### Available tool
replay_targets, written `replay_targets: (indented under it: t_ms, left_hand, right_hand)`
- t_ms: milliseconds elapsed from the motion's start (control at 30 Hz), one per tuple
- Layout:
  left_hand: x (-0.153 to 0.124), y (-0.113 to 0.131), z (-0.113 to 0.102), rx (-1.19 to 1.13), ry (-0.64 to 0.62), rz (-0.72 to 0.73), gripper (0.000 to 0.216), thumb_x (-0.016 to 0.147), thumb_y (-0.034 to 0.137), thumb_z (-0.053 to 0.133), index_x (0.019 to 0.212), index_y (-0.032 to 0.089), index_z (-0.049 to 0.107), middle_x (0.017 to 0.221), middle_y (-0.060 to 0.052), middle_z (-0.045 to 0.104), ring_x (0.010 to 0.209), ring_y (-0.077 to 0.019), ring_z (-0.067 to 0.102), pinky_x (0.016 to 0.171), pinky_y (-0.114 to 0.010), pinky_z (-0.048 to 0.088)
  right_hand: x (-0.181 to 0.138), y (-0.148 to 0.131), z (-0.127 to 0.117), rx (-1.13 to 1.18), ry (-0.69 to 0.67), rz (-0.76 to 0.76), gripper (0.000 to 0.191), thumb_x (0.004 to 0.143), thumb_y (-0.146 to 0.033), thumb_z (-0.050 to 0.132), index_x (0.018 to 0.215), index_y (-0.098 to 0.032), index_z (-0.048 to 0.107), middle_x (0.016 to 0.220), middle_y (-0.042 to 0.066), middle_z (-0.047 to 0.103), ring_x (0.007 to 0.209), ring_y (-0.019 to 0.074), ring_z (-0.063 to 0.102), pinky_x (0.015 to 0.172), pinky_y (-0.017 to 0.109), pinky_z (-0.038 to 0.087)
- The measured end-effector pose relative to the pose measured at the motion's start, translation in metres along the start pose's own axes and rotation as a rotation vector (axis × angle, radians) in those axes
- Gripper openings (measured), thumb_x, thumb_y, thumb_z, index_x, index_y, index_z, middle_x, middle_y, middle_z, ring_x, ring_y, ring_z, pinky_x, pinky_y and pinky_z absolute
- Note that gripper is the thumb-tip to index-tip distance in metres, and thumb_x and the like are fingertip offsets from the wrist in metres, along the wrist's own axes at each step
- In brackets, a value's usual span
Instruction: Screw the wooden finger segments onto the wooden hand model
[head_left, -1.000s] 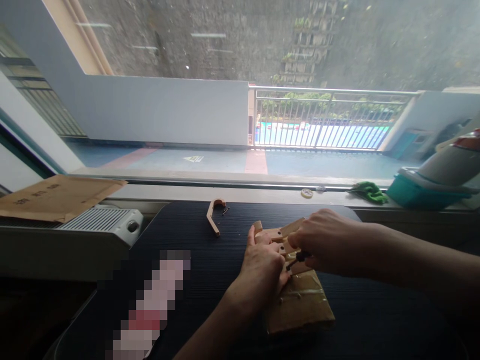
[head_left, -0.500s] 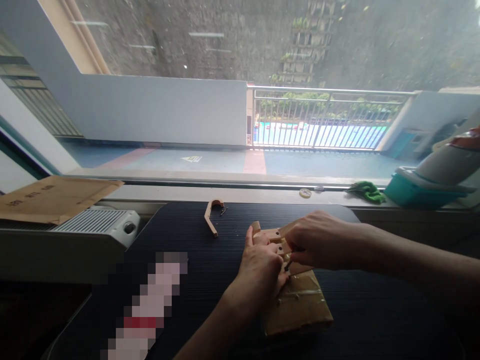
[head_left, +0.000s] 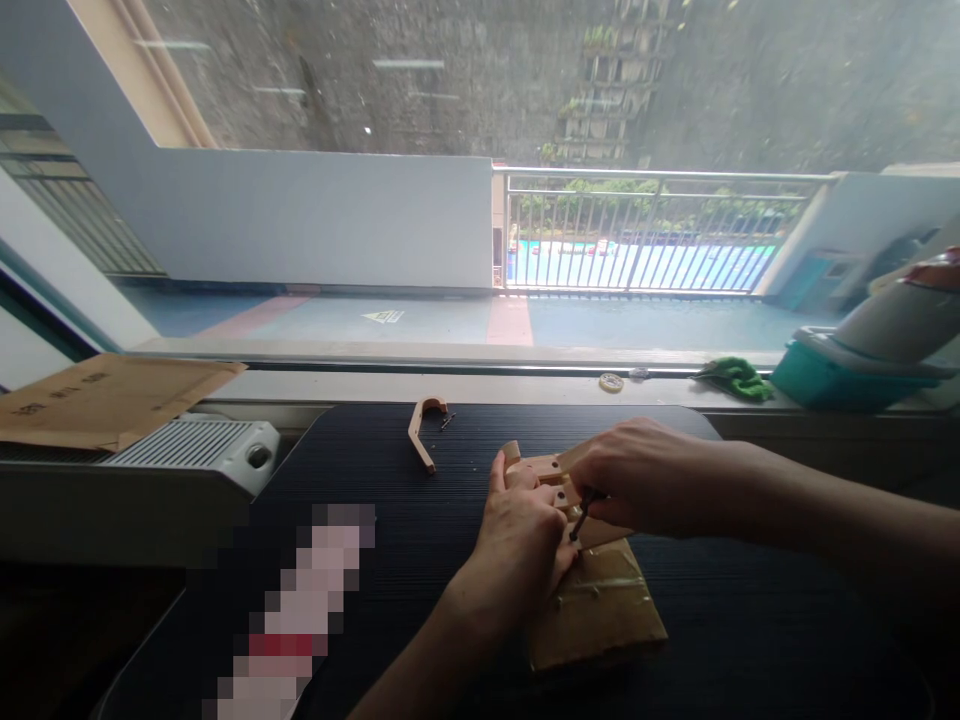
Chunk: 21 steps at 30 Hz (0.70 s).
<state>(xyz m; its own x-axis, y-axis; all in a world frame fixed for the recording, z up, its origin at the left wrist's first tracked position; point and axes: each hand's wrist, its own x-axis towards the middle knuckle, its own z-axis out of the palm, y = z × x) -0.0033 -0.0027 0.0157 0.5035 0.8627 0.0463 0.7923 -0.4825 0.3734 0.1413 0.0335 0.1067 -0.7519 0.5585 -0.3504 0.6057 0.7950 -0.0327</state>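
While a dark table spans the near scene, a taped cardboard block sits near right, apparently beneath wooden parts. Half spread, the left hand pins these; the right hand curls tight. Farther left, a curved piece lies loose, not yet joined. In the right hand a screwdriver meets the nearest part, probably mid-fixing. Beside the curved piece lie metal bits; two dark spots could be screws or holes.

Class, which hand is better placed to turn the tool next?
Likely the right hand: it grips the tool, tip down at the wooden parts, while the left hand lies across them.
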Motion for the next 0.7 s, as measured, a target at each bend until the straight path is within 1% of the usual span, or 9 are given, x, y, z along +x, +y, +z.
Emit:
replay_targets:
  t_ms: [67,133,200,267,367,500,600,700]
  left_hand:
    - [0.000,0.000,-0.001,0.004,-0.005,0.001,0.015,0.078,0.030,0.062,0.068,0.021,0.068,0.089,-0.001,0.068,0.111,-0.0277,0.047,0.109,-0.059,0.001]
    - [0.001,0.000,-0.001,0.011,-0.012,0.001,0.017,0.079,0.030,0.061,0.068,0.020,0.069,0.090,-0.002,0.068,0.110,-0.0277,0.048,0.109,-0.060,0.001]
    - [0.001,0.000,-0.002,0.013,-0.014,0.004,0.017,0.079,0.031,0.061,0.068,0.021,0.069,0.089,-0.002,0.068,0.108,-0.0273,0.048,0.109,-0.061,0.002]
    - [0.001,-0.001,-0.001,0.012,0.005,0.011,0.016,0.079,0.030,0.061,0.067,0.021,0.068,0.088,-0.002,0.068,0.107,-0.0267,0.049,0.108,-0.061,0.002]
    - [0.000,-0.002,0.002,0.002,0.054,0.024,0.013,0.077,0.027,0.063,0.066,0.021,0.068,0.084,-0.001,0.067,0.103,-0.0258,0.051,0.108,-0.062,0.004]
    - [0.000,-0.004,0.005,-0.017,0.085,0.037,0.011,0.074,0.026,0.066,0.064,0.022,0.067,0.079,0.000,0.067,0.099,-0.0252,0.052,0.108,-0.062,0.006]
    - [0.001,-0.005,0.006,-0.015,0.087,0.041,0.011,0.074,0.027,0.066,0.064,0.022,0.068,0.080,-0.001,0.067,0.100,-0.0256,0.051,0.107,-0.062,0.006]
    - [0.000,-0.005,0.005,-0.007,0.096,0.047,0.014,0.076,0.027,0.064,0.063,0.022,0.067,0.083,-0.001,0.067,0.101,-0.0255,0.051,0.107,-0.062,0.006]
  right_hand:
    - [-0.001,0.000,0.000,-0.002,0.024,0.005,0.013,0.079,-0.018,0.050,0.073,-0.016,0.062,0.075,0.004,0.066,0.067,0.0147,0.056,0.058,0.026,0.030]
    - [-0.003,-0.001,-0.002,-0.022,0.024,0.018,0.013,0.079,-0.018,0.050,0.072,-0.017,0.061,0.072,0.003,0.066,0.064,0.0142,0.056,0.055,0.026,0.027]
    - [-0.006,-0.002,-0.007,-0.053,0.006,0.037,0.010,0.075,-0.014,0.053,0.074,-0.018,0.062,0.071,0.001,0.065,0.062,0.0138,0.055,0.053,0.026,0.025]
    - [-0.008,-0.005,-0.011,-0.076,-0.007,0.041,0.014,0.073,-0.009,0.053,0.076,-0.019,0.063,0.070,0.001,0.065,0.062,0.0138,0.056,0.052,0.026,0.024]
    - [-0.008,-0.006,-0.013,-0.052,-0.011,0.005,0.018,0.075,-0.005,0.051,0.077,-0.018,0.063,0.074,0.002,0.066,0.068,0.0146,0.059,0.055,0.026,0.028]
    - [-0.006,-0.004,-0.006,0.031,0.022,-0.043,0.020,0.080,-0.005,0.049,0.081,-0.017,0.064,0.079,0.004,0.067,0.078,0.0160,0.061,0.064,0.025,0.035]
    - [-0.006,0.001,-0.001,0.070,0.048,-0.057,0.019,0.082,-0.009,0.048,0.085,-0.018,0.065,0.078,0.005,0.067,0.077,0.0159,0.060,0.066,0.024,0.036]
    - [-0.009,0.003,-0.002,0.078,0.040,-0.049,0.018,0.083,-0.013,0.048,0.085,-0.017,0.066,0.076,0.005,0.066,0.073,0.0156,0.059,0.064,0.024,0.036]
